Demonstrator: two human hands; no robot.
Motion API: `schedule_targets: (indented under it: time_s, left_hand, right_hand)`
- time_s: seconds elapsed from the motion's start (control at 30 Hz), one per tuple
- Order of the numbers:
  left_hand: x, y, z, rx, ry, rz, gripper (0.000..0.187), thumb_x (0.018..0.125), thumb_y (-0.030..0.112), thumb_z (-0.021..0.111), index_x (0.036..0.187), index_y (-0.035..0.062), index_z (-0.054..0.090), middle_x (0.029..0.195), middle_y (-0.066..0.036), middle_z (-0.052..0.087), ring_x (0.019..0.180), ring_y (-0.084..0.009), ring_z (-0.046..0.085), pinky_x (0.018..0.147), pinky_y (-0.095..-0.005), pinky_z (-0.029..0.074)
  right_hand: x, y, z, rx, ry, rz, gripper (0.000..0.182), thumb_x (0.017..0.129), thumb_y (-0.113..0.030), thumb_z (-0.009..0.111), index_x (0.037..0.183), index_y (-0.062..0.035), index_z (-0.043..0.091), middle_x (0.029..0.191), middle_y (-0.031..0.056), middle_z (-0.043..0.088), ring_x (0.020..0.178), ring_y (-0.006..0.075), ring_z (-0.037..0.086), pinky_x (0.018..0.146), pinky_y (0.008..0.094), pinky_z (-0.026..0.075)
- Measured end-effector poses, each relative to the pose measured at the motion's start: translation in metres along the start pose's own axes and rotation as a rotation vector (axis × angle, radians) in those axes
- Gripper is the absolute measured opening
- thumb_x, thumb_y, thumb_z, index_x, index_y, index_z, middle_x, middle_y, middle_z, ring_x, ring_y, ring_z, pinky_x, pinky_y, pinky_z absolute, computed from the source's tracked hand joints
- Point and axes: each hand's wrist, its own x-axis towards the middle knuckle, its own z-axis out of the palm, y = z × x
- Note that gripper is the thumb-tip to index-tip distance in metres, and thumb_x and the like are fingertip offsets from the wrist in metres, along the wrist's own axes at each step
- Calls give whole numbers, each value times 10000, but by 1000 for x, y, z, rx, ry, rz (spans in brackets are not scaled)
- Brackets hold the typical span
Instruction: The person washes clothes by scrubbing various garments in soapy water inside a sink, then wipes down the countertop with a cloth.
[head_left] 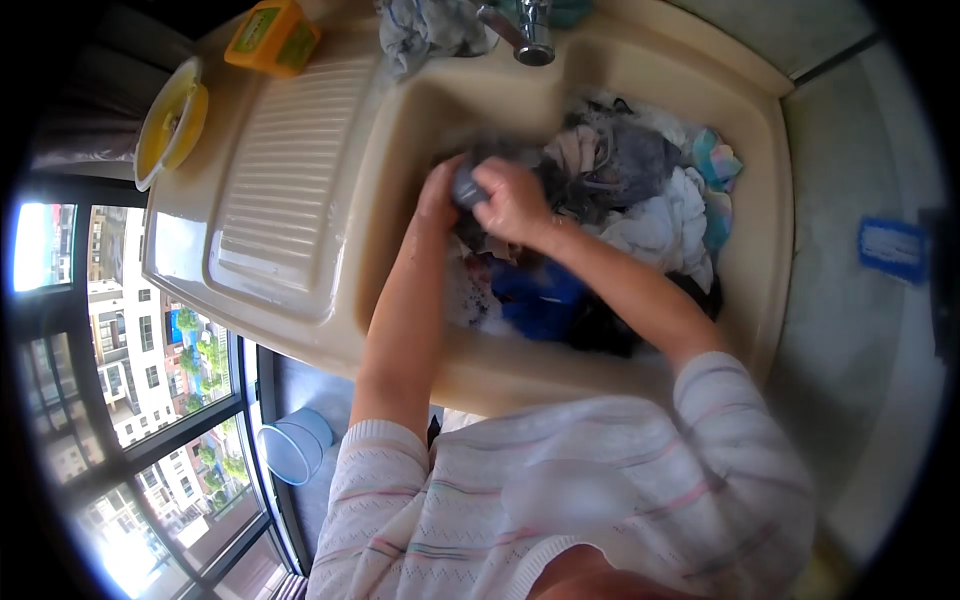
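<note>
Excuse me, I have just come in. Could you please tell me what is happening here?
A person is handling laundry at a sink. The right hand grips a dark cloth; the left hand is against it, its fingers not clearly visible. The other clothes lie heaped in the sink, with some suds around them.

Daylight shows through a dark-framed window (pixel 170 437), with pale buildings (pixel 120 375) and green trees (pixel 210 355) beyond it, grey floor (pixel 300 385) beside it, greyish wall (pixel 840 330) opposite it.
</note>
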Motion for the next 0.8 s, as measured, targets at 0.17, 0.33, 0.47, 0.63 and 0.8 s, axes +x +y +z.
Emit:
schedule_targets:
  time_s: [0.17, 0.33, 0.47, 0.63, 0.8]
  left_hand:
    - [14, -7, -7, 257, 202, 161, 155, 718, 73, 535, 846, 3, 589, 800, -83, 588, 736, -184, 565, 638, -310, 455]
    - [-5, 30, 17, 650, 432, 144, 207, 636, 120, 621, 821, 27, 623, 772, -99, 608, 731, -219, 581, 679, -321, 462]
    - [-1, 10, 19, 1303, 257, -16, 290, 571, 175, 629, 851, 101, 646, 859, -130, 621, 839, -273, 591, 761, -347, 458]
    - [-14, 63, 11, 580, 343, 307, 130, 601, 3, 576, 712, 26, 639, 631, -57, 601, 623, -129, 562, 590, -243, 450]
    - [-64, 132, 23, -88, 90, 429, 177, 657, -106, 542, 720, 59, 541, 705, -27, 534, 657, -148, 539, 621, -251, 443]
  right_hand:
    - [17, 11, 15, 122, 244, 35, 250, 596, -100, 534, 843, -68, 540, 804, 159, 564, 794, 351, 548, 694, 418, 452]
    - [-3, 92, -9, -228, 51, 434, 226, 672, -109, 558, 887, -37, 548, 825, 184, 572, 833, 346, 545, 699, 428, 440]
    - [-25, 109, -1, -338, -252, 544, 291, 675, -132, 563, 954, -50, 553, 937, 175, 568, 923, 335, 525, 759, 412, 434]
    - [-10, 115, -42, 159, -9, 502, 335, 624, -107, 560, 946, -13, 575, 803, 171, 607, 716, 308, 582, 658, 350, 448]
    - [8, 60, -126, 730, 223, 434, 296, 635, 68, 469, 913, 8, 550, 746, 24, 566, 643, 94, 520, 580, 213, 418]
